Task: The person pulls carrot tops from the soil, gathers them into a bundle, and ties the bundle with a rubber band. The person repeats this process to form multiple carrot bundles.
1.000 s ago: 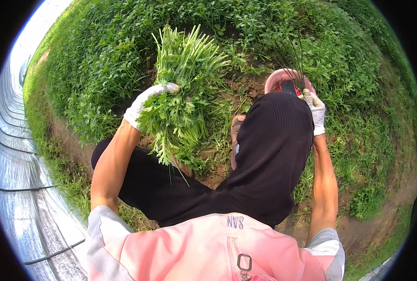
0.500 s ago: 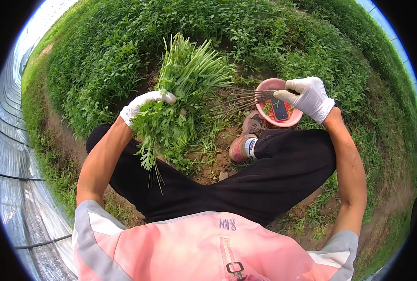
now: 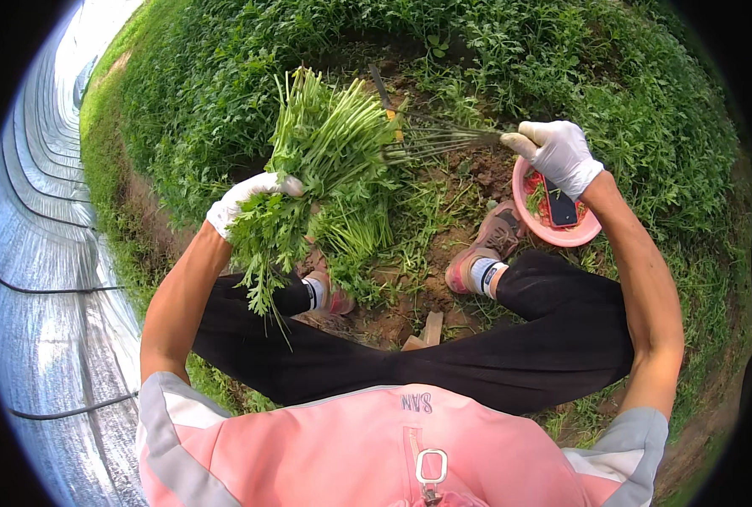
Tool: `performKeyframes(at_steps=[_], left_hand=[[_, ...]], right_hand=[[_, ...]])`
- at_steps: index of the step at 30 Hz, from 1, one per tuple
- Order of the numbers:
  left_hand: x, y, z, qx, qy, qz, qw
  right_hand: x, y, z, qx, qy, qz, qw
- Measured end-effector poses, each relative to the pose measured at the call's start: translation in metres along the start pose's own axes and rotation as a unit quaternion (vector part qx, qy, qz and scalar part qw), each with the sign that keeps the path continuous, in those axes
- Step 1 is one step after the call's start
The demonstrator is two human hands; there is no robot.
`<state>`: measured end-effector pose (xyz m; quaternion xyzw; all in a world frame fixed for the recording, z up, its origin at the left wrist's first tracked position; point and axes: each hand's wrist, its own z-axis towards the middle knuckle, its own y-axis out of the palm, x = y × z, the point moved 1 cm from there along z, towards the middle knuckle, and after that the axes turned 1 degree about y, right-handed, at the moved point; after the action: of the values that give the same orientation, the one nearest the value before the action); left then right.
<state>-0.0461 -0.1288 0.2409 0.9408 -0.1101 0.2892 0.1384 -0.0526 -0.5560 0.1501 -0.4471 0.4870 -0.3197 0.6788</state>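
My left hand [image 3: 241,201], in a white glove, grips a thick bunch of cut leafy greens [image 3: 325,177], leaves pointing toward me and stems fanned away. My right hand [image 3: 558,154], also gloved, pinches a few thin stems [image 3: 444,138] that stretch from the bunch toward it. Right under that hand sits a pink bowl [image 3: 562,234] on the soil, holding a dark flat object and some scraps. I squat with black trousers and pink shoes [image 3: 482,253] on the bare earth.
Dense green plants [image 3: 224,76] grow all around the bare patch of brown soil [image 3: 418,304]. A knife with a yellow handle [image 3: 386,100] lies on the ground beyond the bunch. Clear plastic greenhouse sheeting [image 3: 38,253] runs along the left. A small wooden piece [image 3: 431,328] lies between my feet.
My right hand has lifted off the pink bowl and moved left, now pulling thin stems from the bunch. My right knee has dropped, uncovering the bowl and shoe. The left hand keeps its hold.
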Motion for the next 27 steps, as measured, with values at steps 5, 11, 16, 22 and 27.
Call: performKeyframes(at_steps=[5, 11, 16, 22, 27], left_hand=[[0.006, -0.009, 0.02, 0.019, -0.01, 0.109, 0.994], [0.015, -0.048, 0.03, 0.053, 0.039, 0.207, 0.976], [0.027, -0.032, 0.04, -0.03, 0.065, 0.438, 0.896], [0.047, -0.05, 0.027, 0.045, 0.073, 0.483, 0.871], [0.038, -0.003, 0.038, 0.042, 0.176, 0.559, 0.809]], right_hand=[[0.001, 0.022, 0.045, -0.087, -0.038, -0.02, 0.995], [0.015, -0.007, 0.034, -0.041, 0.117, 0.047, 0.991], [-0.036, 0.012, 0.066, -0.09, -0.039, -0.015, 0.995], [0.025, -0.012, 0.043, -0.016, 0.207, -0.005, 0.978], [-0.062, 0.007, 0.063, -0.067, -0.019, 0.025, 0.997]])
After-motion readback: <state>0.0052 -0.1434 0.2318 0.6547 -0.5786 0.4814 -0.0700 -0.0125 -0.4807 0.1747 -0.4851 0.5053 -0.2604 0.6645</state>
